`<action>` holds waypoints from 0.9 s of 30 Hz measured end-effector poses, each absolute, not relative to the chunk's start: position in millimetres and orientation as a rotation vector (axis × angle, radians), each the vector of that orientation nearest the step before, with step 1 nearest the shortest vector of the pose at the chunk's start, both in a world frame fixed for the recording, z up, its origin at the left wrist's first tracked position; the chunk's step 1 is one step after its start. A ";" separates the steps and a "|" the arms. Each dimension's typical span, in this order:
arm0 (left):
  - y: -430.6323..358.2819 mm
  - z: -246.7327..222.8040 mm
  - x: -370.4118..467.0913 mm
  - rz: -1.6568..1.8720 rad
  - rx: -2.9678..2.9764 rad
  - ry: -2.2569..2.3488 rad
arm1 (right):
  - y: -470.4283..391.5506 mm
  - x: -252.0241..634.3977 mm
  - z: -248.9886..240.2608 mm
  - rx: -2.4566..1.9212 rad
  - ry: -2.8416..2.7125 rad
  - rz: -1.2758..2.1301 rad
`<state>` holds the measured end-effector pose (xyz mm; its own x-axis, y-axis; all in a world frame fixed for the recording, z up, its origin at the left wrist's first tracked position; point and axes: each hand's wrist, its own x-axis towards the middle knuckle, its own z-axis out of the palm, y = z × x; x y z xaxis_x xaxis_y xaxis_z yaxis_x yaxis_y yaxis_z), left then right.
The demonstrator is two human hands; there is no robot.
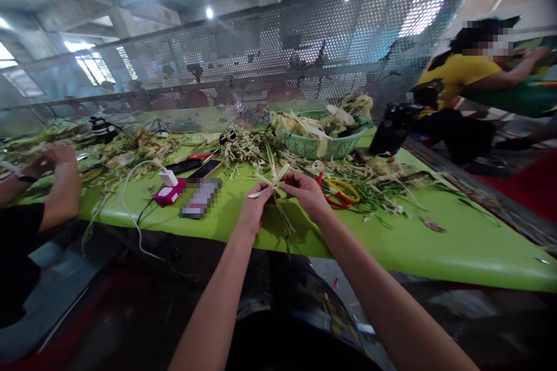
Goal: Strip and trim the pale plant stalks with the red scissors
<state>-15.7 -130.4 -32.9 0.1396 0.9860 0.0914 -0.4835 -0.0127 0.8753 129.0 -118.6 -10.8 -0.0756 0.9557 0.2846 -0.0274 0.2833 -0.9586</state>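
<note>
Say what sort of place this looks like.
Probably a shared workshop: a long green table strewn with plant scraps, a basket heaped with pale husk-like pieces, and another person in yellow, arms outstretched, nearby.

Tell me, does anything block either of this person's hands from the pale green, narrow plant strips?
Nothing visible does: the left hand and right hand both hold the pale green, narrow plant strips. The red-handled tool lies beside the right hand on the bright green table, not in between.
</note>
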 end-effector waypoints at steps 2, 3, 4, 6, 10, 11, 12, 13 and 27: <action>-130.8 -32.5 -15.0 1.318 0.938 0.686 | -117.1 128.7 -11.9 -0.936 -1.355 1.050; -131.2 -32.3 -14.5 1.315 0.936 0.683 | -116.4 128.5 -12.2 -0.935 -1.354 1.049; -131.6 -32.2 -14.2 1.316 0.932 0.679 | -115.6 128.1 -12.5 -0.936 -1.357 1.050; -131.9 -32.2 -13.8 1.345 0.907 0.677 | -114.4 127.2 -12.9 -0.939 -1.368 1.056; -129.6 -33.7 -14.5 1.401 0.880 0.716 | -114.2 127.9 -13.2 -0.948 -1.381 1.061; -128.5 -34.2 -14.7 1.404 0.885 0.736 | -114.7 128.8 -13.0 -0.956 -1.389 1.053; -127.4 -34.7 -14.7 1.406 0.891 0.754 | -115.2 129.9 -12.7 -0.968 -1.405 1.039; -126.5 -35.1 -14.6 1.410 0.893 0.770 | -115.8 131.0 -12.2 -0.980 -1.426 1.023; -130.9 -31.5 -10.9 1.248 1.295 0.885 | -117.1 129.2 -13.1 -0.985 -1.336 1.089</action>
<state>-10.9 -130.9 -31.5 0.1724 0.9701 0.1709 -0.1597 -0.1436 0.9767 129.2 -117.1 -13.1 -0.0573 0.9705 0.2343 -0.0342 0.2327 -0.9720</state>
